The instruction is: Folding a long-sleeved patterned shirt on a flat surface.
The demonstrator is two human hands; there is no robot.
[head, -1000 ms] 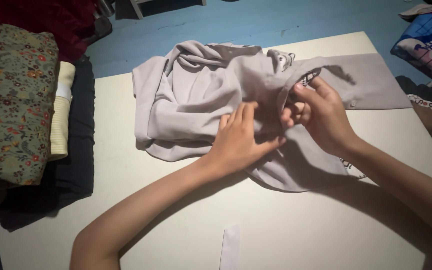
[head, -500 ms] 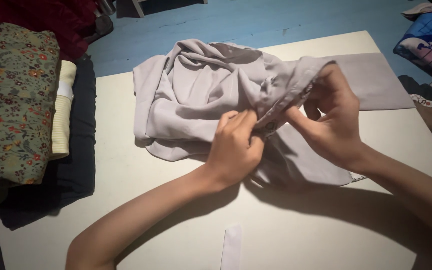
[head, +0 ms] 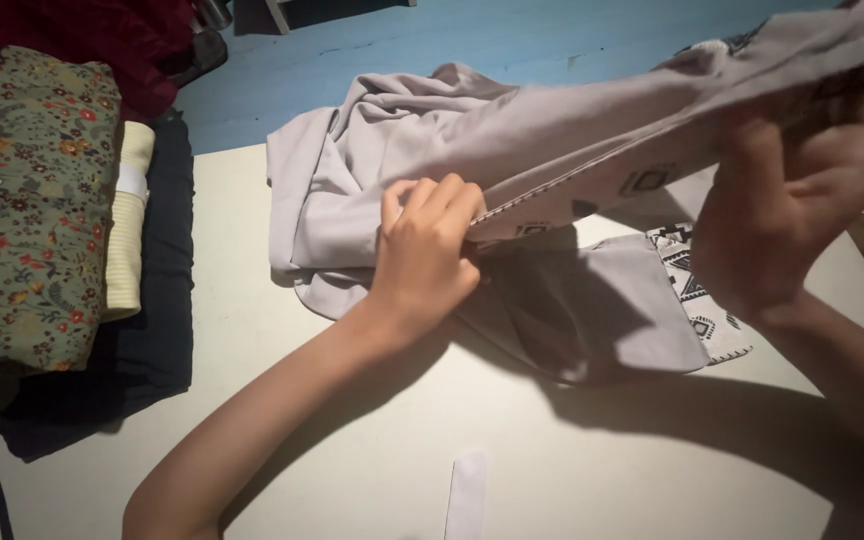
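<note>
A single head-worn camera looks steeply down and forward over a white desk [head: 592, 470], close enough that both forearms enter from the bottom edge. The left hand [head: 422, 250] sits near frame centre; the right hand [head: 792, 190], raised nearer the lens, fills the upper right. A grey garment [head: 402, 170] lies mid-frame. A stack of folded clothes [head: 32, 200] lines the left edge, and blue floor [head: 472, 40] runs along the top beyond the desk's far side.

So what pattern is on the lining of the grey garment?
Black geometric print on white lining, head view.
</note>
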